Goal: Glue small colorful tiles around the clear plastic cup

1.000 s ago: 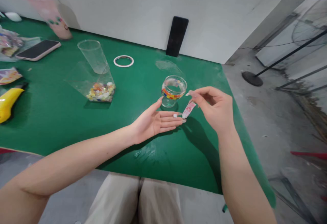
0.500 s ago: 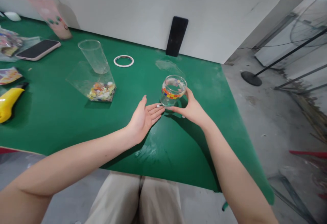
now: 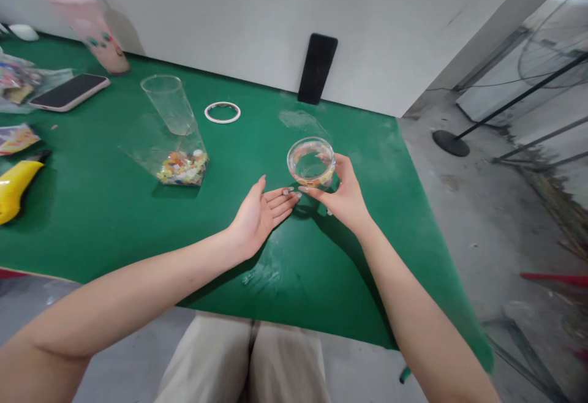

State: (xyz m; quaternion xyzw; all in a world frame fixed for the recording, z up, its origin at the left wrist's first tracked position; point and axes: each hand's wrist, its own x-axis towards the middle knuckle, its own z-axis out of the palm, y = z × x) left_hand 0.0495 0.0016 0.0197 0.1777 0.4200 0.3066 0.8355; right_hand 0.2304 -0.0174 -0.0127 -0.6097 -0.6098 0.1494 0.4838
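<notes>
A clear glass cup [image 3: 311, 167] with a band of coloured mosaic pieces is gripped at its right side by my right hand [image 3: 346, 198], thumb in front and fingers behind. Its round mouth is tipped towards me. Just left of it, my left hand [image 3: 257, 219] lies palm up with fingers stretched out, the fingertips close under the cup. Small pale spots show at those fingertips; whether they are nails or loose pieces I cannot tell. Further left stands a clear bag of small coloured mosaic pieces [image 3: 182, 168].
On the green table [image 3: 138, 237] are a clear plastic cup [image 3: 169, 106], a white ring-shaped roll [image 3: 222, 112], a pink-rimmed phone [image 3: 71, 92], a yellow bottle [image 3: 17, 188] and a pink tumbler [image 3: 94, 29]. A black phone [image 3: 317, 69] leans against the wall.
My right hand has tilted the glass cup, so its mouth faces me more and the mosaic band shows less. My left hand has stayed nearly in place.
</notes>
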